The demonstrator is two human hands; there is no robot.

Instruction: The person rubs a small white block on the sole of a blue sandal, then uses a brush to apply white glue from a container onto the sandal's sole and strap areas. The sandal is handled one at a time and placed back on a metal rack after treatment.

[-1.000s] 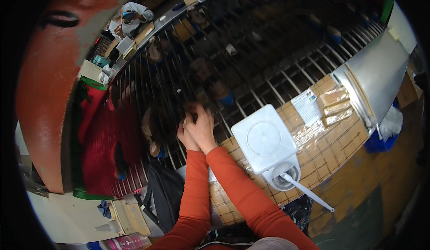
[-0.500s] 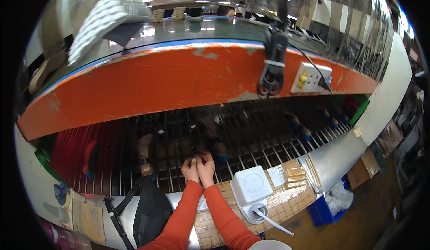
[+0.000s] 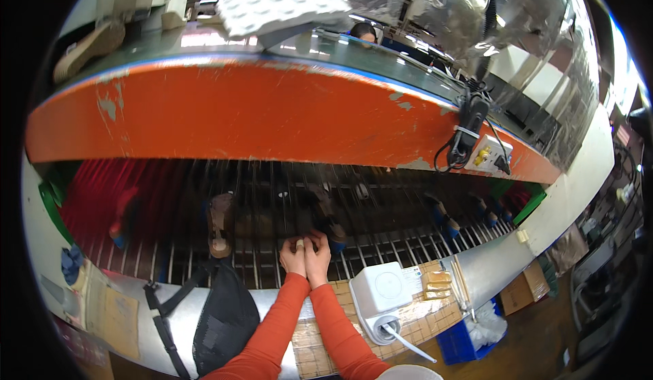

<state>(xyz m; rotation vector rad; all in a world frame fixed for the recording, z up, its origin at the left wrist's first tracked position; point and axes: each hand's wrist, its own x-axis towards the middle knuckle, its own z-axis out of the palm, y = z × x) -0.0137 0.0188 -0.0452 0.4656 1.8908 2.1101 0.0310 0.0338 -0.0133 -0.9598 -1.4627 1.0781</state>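
1. Two hands are working pressed together at the rack's (image 3: pixel 381 247) front edge, seemingly fitting a small pale piece (image 3: pixel 300 244); the next move will be calling for fine fingertip control.
2. The left hand (image 3: pixel 294 256) is pinching the piece, fingers curled.
3. The right hand (image 3: pixel 317 252) is touching the left, fingers curled; its grip I cannot tell.

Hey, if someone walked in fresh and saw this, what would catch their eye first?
Probably the long orange panel with chipped paint, arching across the upper middle of the view. Below it, the left hand and right hand, in orange sleeves, meet close together on a rack of metal bars carrying shoes. Just right of the forearms, a white square device sits on a woven mat.
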